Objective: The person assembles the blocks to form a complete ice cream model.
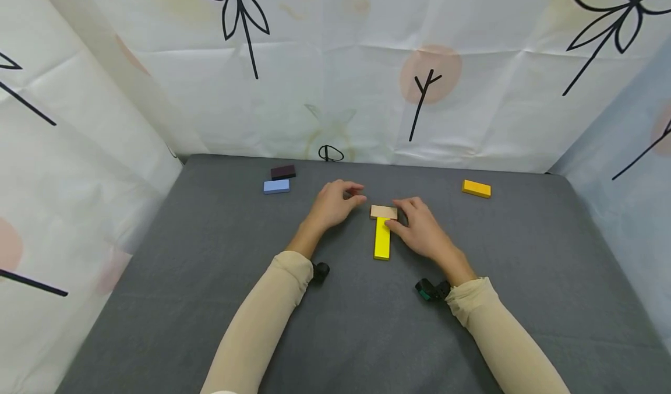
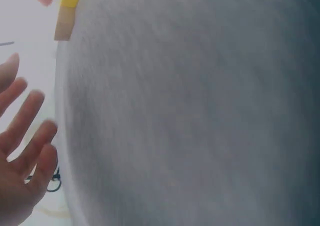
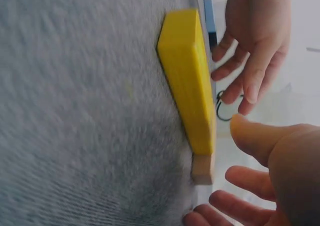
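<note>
- Yellow block (image 1: 382,245) lies flat on the grey cloth (image 1: 209,301) in the middle of the scene, its length running from near to far.
- Tan block (image 1: 382,212) lies crosswise at the far end of the yellow one, the two together forming a T; the right wrist view shows their ends meeting.
- Right hand (image 1: 421,228) hovers at the right of this pair, fingers loose and thumb apart from them, gripping nothing — in the head view the thumb overlaps the yellow block's far right edge, yet the right wrist view shows a gap between them.
- Left hand (image 1: 337,203) hangs to the left of the tan block, well apart from it, its fingers relaxed, spread and holding nothing.
- Blue block (image 1: 276,187) lies at the far left, with a dark block (image 1: 283,172) just beyond it.
- Orange-yellow block (image 1: 476,189) lies alone at the far right.
- White fabric (image 1: 341,32) printed with black-outlined plants stands along the far edge.
- Beige sleeves (image 1: 262,318) cover both forearms.
</note>
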A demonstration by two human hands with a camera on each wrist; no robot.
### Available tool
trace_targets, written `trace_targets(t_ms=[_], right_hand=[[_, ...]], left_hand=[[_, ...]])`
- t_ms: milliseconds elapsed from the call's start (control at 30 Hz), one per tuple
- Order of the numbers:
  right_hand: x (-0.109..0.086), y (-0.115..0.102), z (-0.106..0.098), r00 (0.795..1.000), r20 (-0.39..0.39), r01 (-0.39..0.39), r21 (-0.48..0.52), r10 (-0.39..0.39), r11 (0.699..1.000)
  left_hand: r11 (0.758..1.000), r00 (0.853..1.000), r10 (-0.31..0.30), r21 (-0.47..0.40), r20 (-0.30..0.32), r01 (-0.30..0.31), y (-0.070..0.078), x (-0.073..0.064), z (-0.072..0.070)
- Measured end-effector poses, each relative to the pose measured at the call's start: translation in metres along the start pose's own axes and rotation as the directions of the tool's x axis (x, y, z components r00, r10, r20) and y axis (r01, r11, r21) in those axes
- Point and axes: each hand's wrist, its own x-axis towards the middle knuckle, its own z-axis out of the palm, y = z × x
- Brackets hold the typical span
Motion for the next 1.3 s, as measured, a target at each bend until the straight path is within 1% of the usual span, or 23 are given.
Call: trace_targets(t_ms=[33, 100, 200, 300, 433, 467, 600, 700, 800, 867, 933, 1133, 1300], right_hand=[[-0.002, -0.002, 0.000, 1.000, 0.009, 0.019, -0.014, -0.019, 1.000], [-0.004, -0.004, 0.001, 0.998, 0.032, 0.052, -0.041, -0.051, 0.998], [-0.009, -0.008, 0.003, 0.995, 0.078, 0.074, -0.063, -0.069, 0.995], [-0.013, -0.010, 0.005, 0.991, 0.114, 0.078, -0.080, -0.069, 0.994], [-0.017, -0.011, 0.006, 0.991, 0.122, 0.072, -0.103, -0.059, 0.992], [-0.018, -0.011, 0.007, 0.991, 0.118, 0.073, -0.104, -0.060, 0.992], [-0.019, -0.012, 0.008, 0.992, 0.110, 0.082, -0.108, -0.070, 0.991], [-0.019, -0.012, 0.009, 0.991, 0.106, 0.090, -0.110, -0.079, 0.990], [-0.018, -0.011, 0.010, 0.991, 0.100, 0.099, -0.116, -0.088, 0.988], [-0.019, -0.011, 0.010, 0.991, 0.099, 0.098, -0.117, -0.087, 0.988], [-0.019, -0.010, 0.010, 0.991, 0.098, 0.100, -0.119, -0.088, 0.988], [-0.020, -0.010, 0.010, 0.991, 0.099, 0.096, -0.116, -0.085, 0.989], [-0.019, -0.010, 0.010, 0.991, 0.101, 0.098, -0.111, -0.087, 0.989]], left_hand=[[0.998, 0.999, 0.015, 0.067, -0.030, -0.013, 0.000, -0.002, -0.002], [0.983, 0.996, 0.039, 0.184, -0.082, -0.023, -0.002, -0.005, -0.005], [0.952, 0.990, 0.060, 0.306, -0.131, -0.017, -0.004, -0.009, -0.011], [0.915, 0.989, 0.050, 0.402, -0.142, 0.012, -0.008, -0.011, -0.017], [0.868, 0.992, 0.020, 0.495, -0.126, 0.046, -0.014, -0.013, -0.023], [0.862, 0.992, 0.012, 0.504, -0.125, 0.053, -0.016, -0.013, -0.025], [0.857, 0.991, -0.023, 0.508, -0.134, 0.089, -0.022, -0.015, -0.035], [0.869, 0.986, -0.049, 0.481, -0.157, 0.120, -0.029, -0.017, -0.044], [0.882, 0.980, -0.060, 0.449, -0.188, 0.140, -0.038, -0.018, -0.054], [0.887, 0.976, -0.067, 0.437, -0.205, 0.153, -0.045, -0.019, -0.060], [0.889, 0.972, -0.077, 0.426, -0.222, 0.168, -0.051, -0.021, -0.066], [0.885, 0.957, -0.140, 0.402, -0.254, 0.236, -0.071, -0.025, -0.081], [0.880, 0.939, -0.188, 0.375, -0.287, 0.291, -0.085, -0.028, -0.089]])
